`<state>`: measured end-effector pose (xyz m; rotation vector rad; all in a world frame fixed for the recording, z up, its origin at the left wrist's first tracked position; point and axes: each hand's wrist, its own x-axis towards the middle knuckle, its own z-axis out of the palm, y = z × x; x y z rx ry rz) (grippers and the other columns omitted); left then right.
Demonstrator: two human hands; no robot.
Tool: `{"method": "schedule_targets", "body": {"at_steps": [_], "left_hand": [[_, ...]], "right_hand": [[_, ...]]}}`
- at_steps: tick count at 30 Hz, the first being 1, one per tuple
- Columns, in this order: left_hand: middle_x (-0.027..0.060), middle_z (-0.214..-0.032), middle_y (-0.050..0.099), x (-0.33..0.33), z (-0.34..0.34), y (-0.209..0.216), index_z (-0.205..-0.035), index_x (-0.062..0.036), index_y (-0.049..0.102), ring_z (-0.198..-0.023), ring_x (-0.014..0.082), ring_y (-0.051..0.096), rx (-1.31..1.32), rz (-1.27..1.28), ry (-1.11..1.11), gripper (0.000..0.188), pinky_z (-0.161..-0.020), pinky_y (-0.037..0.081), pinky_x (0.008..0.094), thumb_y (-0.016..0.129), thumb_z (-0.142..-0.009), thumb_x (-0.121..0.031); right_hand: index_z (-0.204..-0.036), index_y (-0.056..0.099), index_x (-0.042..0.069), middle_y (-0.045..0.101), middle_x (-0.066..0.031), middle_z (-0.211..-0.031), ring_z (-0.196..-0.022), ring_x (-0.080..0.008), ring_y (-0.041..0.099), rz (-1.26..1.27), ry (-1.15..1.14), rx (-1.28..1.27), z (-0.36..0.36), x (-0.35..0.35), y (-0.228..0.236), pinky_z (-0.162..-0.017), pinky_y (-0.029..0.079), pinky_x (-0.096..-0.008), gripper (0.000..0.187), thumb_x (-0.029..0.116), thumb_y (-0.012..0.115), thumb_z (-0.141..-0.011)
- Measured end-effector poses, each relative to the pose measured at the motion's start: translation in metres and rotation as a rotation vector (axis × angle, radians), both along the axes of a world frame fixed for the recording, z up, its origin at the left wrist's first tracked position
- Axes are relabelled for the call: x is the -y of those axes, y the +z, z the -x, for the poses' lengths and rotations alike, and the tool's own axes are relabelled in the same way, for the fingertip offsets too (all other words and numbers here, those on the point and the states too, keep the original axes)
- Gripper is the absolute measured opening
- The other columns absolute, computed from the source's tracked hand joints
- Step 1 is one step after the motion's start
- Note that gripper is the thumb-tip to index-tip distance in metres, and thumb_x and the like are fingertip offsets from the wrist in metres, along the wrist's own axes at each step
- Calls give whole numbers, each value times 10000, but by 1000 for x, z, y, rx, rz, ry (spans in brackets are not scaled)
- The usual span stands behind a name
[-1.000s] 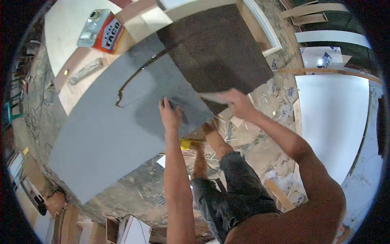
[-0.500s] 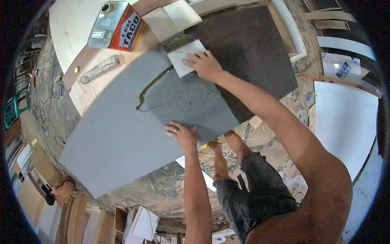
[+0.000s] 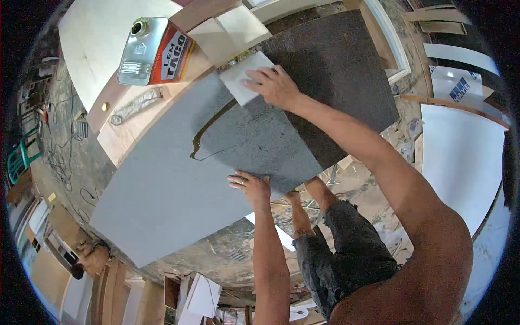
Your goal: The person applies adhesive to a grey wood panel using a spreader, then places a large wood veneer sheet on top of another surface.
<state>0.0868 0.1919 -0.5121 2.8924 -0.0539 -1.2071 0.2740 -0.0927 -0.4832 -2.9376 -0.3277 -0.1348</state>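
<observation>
My right hand [image 3: 275, 86] presses a thin white square piece [image 3: 238, 85] flat near the far edge of a grey sheet [image 3: 157, 211], fingers on top and the thumb's grip hidden. A brown streak of glue-like liquid [image 3: 208, 129] runs from beside that piece toward the sheet's middle, and a thin dark line trails from its end. Around the streak the grey surface looks darker and wet. My left hand [image 3: 252, 189] rests on the sheet near its close edge, fingers extended, holding nothing. A dark brown panel [image 3: 341, 70] adjoins the grey surface on the right.
Beyond the sheet stands a silver and red metal can [image 3: 143, 57], its spout uncapped. A crumpled clear plastic tube-like piece [image 3: 135, 105] and a small yellow cap [image 3: 105, 107] lie on the pale board beside it. White panels [image 3: 460, 157] lean at the right; cables [image 3: 62, 157] cross the floor.
My right hand has slid the white piece slightly toward the sheet's far edge, over a smeared patch. My left hand stays on the sheet. The whole view has shifted a little.
</observation>
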Motion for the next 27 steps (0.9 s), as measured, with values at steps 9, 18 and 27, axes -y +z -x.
{"method": "schedule_targets", "body": {"at_steps": [9, 18, 27], "left_hand": [[523, -1463, 145, 0, 4, -2, -1452, 242, 106, -1413, 641, 103, 45, -113, -213, 1214, -1173, 104, 663, 699, -819, -607], [519, -1474, 113, -5, -3, 0, -1452, 240, 110, -1418, 641, 57, 31, -110, -174, 1215, -1166, 81, 677, 704, -813, -606], [530, -1467, 56, 4, -1, 4, -1412, 293, 24, -1396, 674, -4, 32, -12, -177, 1240, -1132, 56, 723, 716, -821, -549]], "right_hand": [[-1397, 528, 255, 491, -94, -1467, -1261, -270, 522, 78, 293, -209, 105, -8, 7, -988, 435, -515, 456, 216, 475, -946], [-947, 667, 84, 678, -149, -920, -894, -380, 663, -369, 57, -83, -10, 28, 90, -778, 542, -495, 194, 186, 563, -820], [-1009, 678, 51, 685, -176, -911, -813, -298, 651, -357, -263, -669, -197, 127, 42, -741, 519, -453, 351, 376, 553, -962]]}}
